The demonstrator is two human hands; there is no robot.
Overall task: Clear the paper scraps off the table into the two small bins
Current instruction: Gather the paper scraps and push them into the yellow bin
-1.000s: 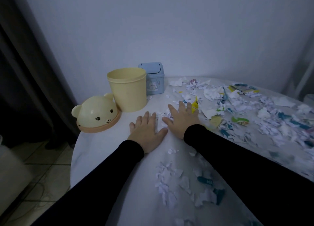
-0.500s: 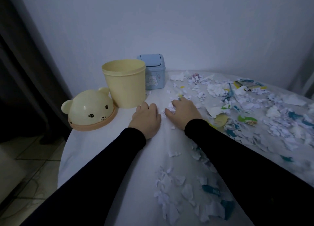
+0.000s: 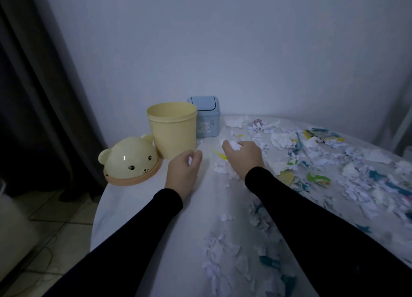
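Scraps (image 3: pixel 347 162) everywhere: white and coloured bits strewn over the right and near side of the counter (image 3: pixel 133 207), thickest at the right. The right hand (image 3: pixel 244 156) has a white wad bunched up, fingers curled over it, a few loose bits lying just beneath. The left hand (image 3: pixel 184 168) is curled too, pinching a small white scrap between thumb and fingers. Both hands sit just near of the bins, and that makes sense: short carry, one load each.

The yellow bin (image 3: pixel 172 129) stands open-topped at far left, right beside the left hand, the easy drop. Its bear lid (image 3: pixel 130 160) lies on the counter to the left, set aside so the mouth stays clear. The blue bin (image 3: pixel 206 118) is tucked behind against the wall, flap lid down, so anything going there would need a push through.

By my reckoning it's early days, since most of the paper isn't gathered yet. Loose bits may slip from that right-hand wad on the lift.
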